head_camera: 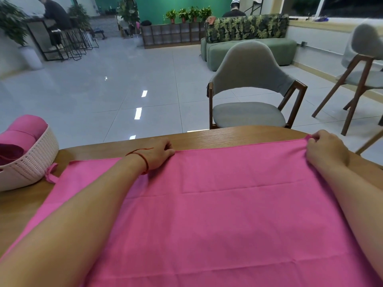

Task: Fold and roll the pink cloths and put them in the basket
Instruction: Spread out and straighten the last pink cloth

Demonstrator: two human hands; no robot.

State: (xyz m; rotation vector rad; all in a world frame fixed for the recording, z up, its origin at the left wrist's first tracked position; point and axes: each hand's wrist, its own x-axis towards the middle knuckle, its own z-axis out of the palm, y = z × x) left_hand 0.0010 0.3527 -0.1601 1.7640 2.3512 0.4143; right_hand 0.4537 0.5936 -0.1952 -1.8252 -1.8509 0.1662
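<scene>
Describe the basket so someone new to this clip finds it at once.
Start at the wooden table under the spread pink cloth. At its left edge sits the basket: white openwork, the only container, holding a rolled pink cloth.

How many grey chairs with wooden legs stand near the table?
2: one grey chair across the table, a second grey chair at the right edge, partly cut off. Others may be hidden.
</scene>
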